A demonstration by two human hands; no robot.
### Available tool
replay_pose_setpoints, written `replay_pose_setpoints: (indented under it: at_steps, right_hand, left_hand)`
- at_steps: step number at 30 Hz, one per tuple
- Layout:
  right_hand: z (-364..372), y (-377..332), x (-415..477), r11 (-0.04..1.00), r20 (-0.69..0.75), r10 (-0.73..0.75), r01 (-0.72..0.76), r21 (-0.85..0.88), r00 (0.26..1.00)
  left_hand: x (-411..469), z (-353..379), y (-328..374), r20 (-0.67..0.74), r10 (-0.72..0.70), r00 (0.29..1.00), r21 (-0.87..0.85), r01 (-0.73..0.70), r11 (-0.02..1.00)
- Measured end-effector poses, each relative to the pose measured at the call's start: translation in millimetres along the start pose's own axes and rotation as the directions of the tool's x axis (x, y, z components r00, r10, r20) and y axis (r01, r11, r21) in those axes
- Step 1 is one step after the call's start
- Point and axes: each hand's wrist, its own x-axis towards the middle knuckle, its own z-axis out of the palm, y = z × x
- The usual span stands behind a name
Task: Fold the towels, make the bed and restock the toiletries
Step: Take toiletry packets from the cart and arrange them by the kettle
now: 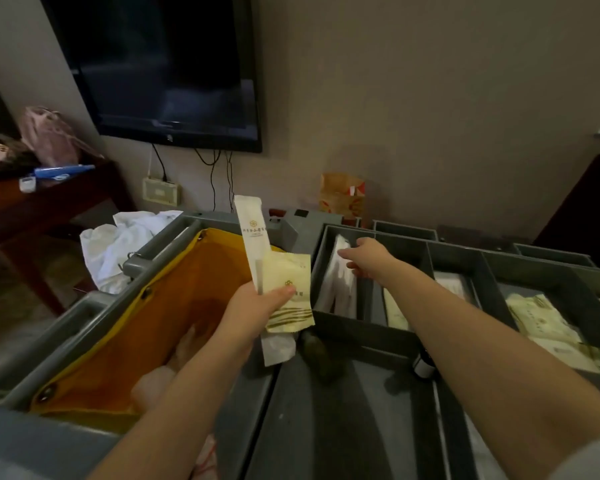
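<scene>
My left hand (pixel 257 306) grips two toiletry packets above the cart: a long white sachet (pixel 252 233) standing upright and a square pale yellow packet (pixel 291 292) pinched under the thumb. My right hand (pixel 368 258) reaches into the far left compartment of the grey divided tray (pixel 426 249), fingers extended over a stack of white packets (pixel 340 285). Whether the fingers touch those packets I cannot tell. More pale yellow packets (pixel 541 320) lie in the compartments to the right.
A yellow laundry bag (pixel 146 327) hangs open in the grey cart (pixel 160 244) at left. White linen (pixel 118 244) is heaped on the floor beyond it. A wall television (pixel 167 64), a dark wooden table (pixel 49 199) and a small dark bottle (pixel 425 363) are nearby.
</scene>
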Motion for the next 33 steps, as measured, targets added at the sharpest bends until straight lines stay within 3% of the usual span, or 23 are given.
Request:
replay_pose_setpoints:
  at_steps: [5,10,15,19,25,29,33]
  right_hand:
    - [-3.2,12.1,-29.6,0.981,-0.092,-0.191,0.186,-0.060,0.977]
    - [-19.2,18.3,-92.2,0.943,-0.080,-0.312,0.319,0.099,0.947]
    - [-40.4,49.4,-139.6,0.917,-0.101,-0.308,0.324,0.233,0.946]
    - [-70.0,84.5,-155.4,0.909,-0.151,-0.216,0.255,0.330,0.965]
    - [-123.4,146.8,-161.2,0.869,-0.273,0.014,0.123,0.479,0.962]
    - [-152.2,174.6,-148.5,0.824,-0.461,0.209,0.098,0.557,0.862]
    - [-160.1,183.3,-141.6,0.665,-0.453,0.359,0.117,0.738,0.816]
  left_hand:
    - [7.4,2.5,7.2,0.045,0.008,0.999,0.001,-0.008,1.000]
    - [7.3,39.4,18.3,0.175,0.062,0.983,0.051,-0.072,0.996]
    - [-6.4,93.0,16.4,0.326,0.109,0.939,0.103,-0.150,0.983]
    - [-23.2,136.1,4.8,0.356,0.084,0.931,0.146,-0.144,0.979]
    - [-49.2,188.5,-11.7,0.350,-0.016,0.937,0.082,-0.013,0.997]
    - [-62.1,194.0,-27.5,0.351,-0.001,0.936,0.152,-0.056,0.987]
    - [-56.0,182.0,-27.1,0.288,0.082,0.954,0.204,-0.144,0.968]
